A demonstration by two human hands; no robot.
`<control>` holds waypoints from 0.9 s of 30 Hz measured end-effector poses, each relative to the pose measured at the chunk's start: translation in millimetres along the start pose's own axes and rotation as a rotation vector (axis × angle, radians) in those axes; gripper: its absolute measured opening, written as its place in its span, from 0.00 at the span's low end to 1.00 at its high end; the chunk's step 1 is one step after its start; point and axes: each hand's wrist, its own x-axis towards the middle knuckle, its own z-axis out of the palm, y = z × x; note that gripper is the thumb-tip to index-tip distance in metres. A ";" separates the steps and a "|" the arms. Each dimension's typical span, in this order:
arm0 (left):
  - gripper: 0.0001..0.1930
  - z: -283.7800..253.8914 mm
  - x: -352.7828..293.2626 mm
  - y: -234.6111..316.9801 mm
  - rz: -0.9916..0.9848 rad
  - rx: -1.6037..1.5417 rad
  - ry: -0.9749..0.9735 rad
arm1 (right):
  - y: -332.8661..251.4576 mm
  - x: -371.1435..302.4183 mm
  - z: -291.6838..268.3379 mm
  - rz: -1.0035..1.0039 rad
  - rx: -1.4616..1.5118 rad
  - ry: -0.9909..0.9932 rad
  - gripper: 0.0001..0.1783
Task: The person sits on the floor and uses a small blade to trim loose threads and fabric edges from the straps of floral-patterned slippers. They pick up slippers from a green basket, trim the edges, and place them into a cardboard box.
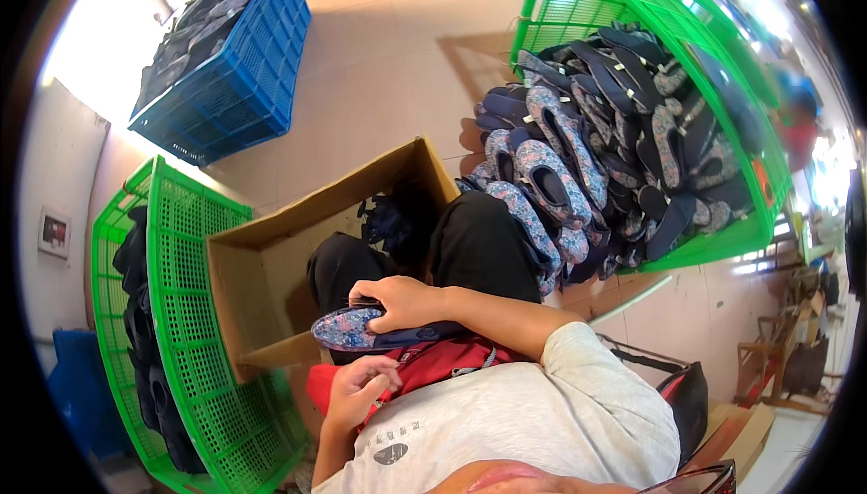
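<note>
Shoe (345, 330) crosswise, rounded floral end leftward

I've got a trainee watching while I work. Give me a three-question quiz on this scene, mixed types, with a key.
1. Which hand grips the floral shoe above the lap?
2. True or false: the blue crate stands farther from the person than the cardboard box.
3. Fill in the blank: the green crate on the right holds a heap of ____.

Key:
1. The right hand.
2. True.
3. Shoes.
</note>
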 end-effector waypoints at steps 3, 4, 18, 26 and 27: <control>0.16 11.1 9.8 -5.2 -0.101 -0.381 0.156 | 1.4 1.4 -1.8 -0.061 0.105 0.143 0.25; 0.16 21.4 13.7 -5.6 -0.048 -0.500 0.213 | 1.7 -6.9 -4.7 -0.101 0.140 0.188 0.25; 0.21 36.4 128.5 32.5 0.332 -0.855 0.196 | 6.2 -72.3 -52.2 -0.109 0.431 0.438 0.24; 0.08 67.6 169.4 30.0 0.351 -0.610 0.369 | -18.1 -95.2 -103.0 -0.284 0.467 0.509 0.34; 0.08 72.4 171.1 26.2 0.345 -0.592 0.381 | -19.4 -93.0 -100.2 -0.198 0.379 0.522 0.27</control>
